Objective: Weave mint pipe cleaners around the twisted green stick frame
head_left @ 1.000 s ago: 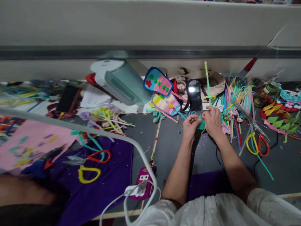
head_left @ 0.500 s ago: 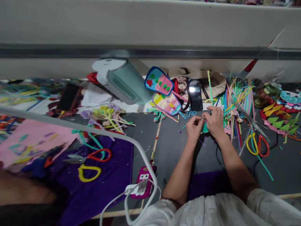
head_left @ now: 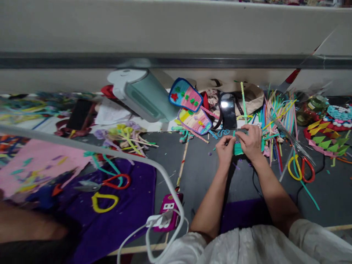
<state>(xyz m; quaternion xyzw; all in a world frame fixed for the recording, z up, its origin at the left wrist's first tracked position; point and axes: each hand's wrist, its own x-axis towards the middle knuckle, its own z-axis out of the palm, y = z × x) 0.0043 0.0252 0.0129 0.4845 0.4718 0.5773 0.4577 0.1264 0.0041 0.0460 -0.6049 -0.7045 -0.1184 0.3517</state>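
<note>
My left hand pinches the left edge of a teal-green craft piece that looks made of pipe cleaners laid side by side. My right hand is closed over the piece from the other side, covering much of its middle. Both hands' fingertips nearly meet at its upper edge. From behind my fingers a light green pipe cleaner sticks up, its tip yellowish. Small purple scraps lie on the dark table just below the piece.
Right of my hands lies a pile of loose pipe cleaners, with yellow-and-red-handled scissors nearer me. Behind are a phone and finished pipe-cleaner pieces. Left are a pink power strip, a white cable and another person's arm.
The teal-green piece has turned or shifted so that more of it shows between my hands. The upright pipe cleaner leans slightly further left. My left hand has moved slightly left.
</note>
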